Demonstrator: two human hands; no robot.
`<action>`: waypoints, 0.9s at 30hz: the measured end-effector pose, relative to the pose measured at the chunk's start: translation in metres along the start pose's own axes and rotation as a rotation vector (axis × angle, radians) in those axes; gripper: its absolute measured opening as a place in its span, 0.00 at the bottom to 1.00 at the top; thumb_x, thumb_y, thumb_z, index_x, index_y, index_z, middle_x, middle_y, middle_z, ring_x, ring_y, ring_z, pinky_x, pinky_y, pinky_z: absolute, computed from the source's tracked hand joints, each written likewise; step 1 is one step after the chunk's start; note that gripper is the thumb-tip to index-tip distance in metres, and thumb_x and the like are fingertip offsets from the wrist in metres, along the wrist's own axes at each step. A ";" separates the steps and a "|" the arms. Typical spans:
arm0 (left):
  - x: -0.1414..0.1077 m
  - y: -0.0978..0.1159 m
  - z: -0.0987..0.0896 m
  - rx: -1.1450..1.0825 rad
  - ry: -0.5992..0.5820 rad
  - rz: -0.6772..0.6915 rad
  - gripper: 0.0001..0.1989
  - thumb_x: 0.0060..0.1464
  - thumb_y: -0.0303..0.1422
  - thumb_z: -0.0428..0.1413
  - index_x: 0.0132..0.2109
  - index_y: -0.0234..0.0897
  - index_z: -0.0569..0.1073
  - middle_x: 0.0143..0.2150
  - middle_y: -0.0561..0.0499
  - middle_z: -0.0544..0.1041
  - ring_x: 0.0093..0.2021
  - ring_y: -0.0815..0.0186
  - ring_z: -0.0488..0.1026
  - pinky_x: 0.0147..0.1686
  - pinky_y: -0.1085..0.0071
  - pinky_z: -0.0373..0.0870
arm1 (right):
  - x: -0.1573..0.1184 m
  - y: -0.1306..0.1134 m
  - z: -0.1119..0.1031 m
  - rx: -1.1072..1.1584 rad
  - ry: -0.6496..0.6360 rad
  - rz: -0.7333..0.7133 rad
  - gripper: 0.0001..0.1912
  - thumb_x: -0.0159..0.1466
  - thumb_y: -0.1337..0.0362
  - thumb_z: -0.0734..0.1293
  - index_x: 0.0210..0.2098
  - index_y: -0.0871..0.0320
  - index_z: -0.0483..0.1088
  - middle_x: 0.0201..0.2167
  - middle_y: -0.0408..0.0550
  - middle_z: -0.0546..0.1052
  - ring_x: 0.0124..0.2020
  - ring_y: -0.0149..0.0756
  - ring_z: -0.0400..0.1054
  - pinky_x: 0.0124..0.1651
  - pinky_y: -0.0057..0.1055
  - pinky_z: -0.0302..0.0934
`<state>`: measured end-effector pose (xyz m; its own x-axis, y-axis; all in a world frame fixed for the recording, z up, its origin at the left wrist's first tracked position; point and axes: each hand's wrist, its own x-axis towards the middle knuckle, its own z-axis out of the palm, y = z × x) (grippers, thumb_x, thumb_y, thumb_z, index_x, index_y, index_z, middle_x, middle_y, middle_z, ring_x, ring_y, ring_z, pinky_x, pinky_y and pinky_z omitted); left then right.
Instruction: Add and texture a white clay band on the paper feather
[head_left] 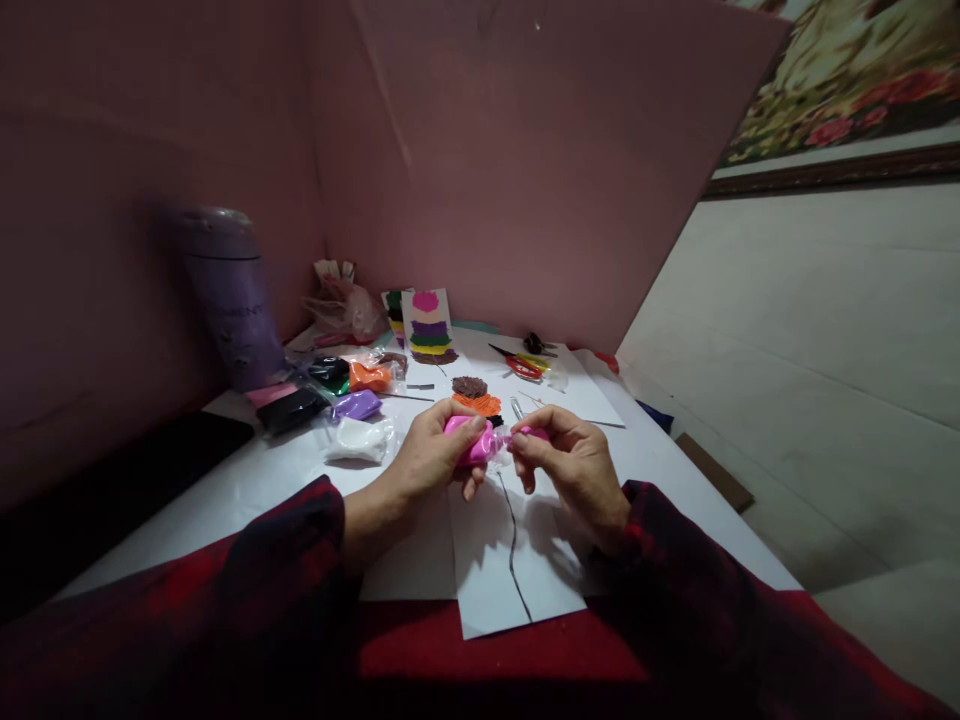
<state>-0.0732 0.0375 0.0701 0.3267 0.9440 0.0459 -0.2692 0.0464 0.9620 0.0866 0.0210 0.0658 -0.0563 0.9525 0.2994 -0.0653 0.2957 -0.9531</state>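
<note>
My left hand (442, 445) is closed around a lump of bright pink modelling clay (472, 448) in a clear plastic bag (501, 445). Between the thumb and fingers of my right hand (570, 455) is a smaller piece of pink clay (531, 434), close to the bag's opening. Both hands hover over a white sheet of paper (487, 570) with a dark wavy line drawn down it. Brown clay (469, 387) and orange textured clay (480, 404) lie just beyond, with a black patch partly hidden by my fingers.
Bagged clay in several colours, such as white (358, 440) and purple (356, 405), lies at the left. Behind it stands a purple bottle (236, 300). A card with colour stripes (429, 325) leans at the back wall. Red-handled scissors (523, 367) rest at the back right.
</note>
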 end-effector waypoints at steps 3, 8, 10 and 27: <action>0.002 0.000 -0.001 -0.002 0.024 -0.002 0.10 0.57 0.35 0.57 0.34 0.37 0.63 0.19 0.58 0.69 0.14 0.74 0.64 0.13 0.80 0.59 | 0.002 -0.002 -0.002 0.045 -0.022 -0.016 0.11 0.55 0.59 0.74 0.29 0.58 0.70 0.16 0.39 0.72 0.16 0.28 0.64 0.18 0.26 0.61; 0.001 0.000 -0.001 0.000 0.029 -0.009 0.09 0.57 0.34 0.56 0.34 0.37 0.63 0.18 0.58 0.68 0.13 0.75 0.63 0.13 0.80 0.58 | -0.001 0.001 -0.002 -0.170 -0.033 -0.022 0.10 0.55 0.60 0.74 0.32 0.59 0.72 0.19 0.39 0.71 0.17 0.27 0.63 0.19 0.26 0.62; 0.000 0.000 -0.001 0.004 0.021 -0.009 0.10 0.57 0.34 0.57 0.34 0.37 0.63 0.18 0.58 0.69 0.13 0.74 0.63 0.13 0.80 0.58 | -0.003 0.004 -0.003 -0.239 -0.024 -0.048 0.09 0.56 0.61 0.73 0.33 0.59 0.73 0.19 0.38 0.70 0.17 0.28 0.63 0.19 0.25 0.61; 0.002 0.001 -0.003 -0.006 0.099 -0.007 0.11 0.56 0.34 0.59 0.35 0.37 0.63 0.19 0.58 0.69 0.15 0.74 0.65 0.13 0.80 0.60 | 0.003 -0.001 -0.006 0.006 0.017 -0.025 0.12 0.57 0.57 0.73 0.29 0.58 0.69 0.18 0.40 0.73 0.16 0.27 0.62 0.18 0.26 0.58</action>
<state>-0.0757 0.0400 0.0705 0.2374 0.9714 0.0118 -0.2726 0.0549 0.9606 0.0927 0.0243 0.0679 -0.0376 0.9459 0.3221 -0.0721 0.3190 -0.9450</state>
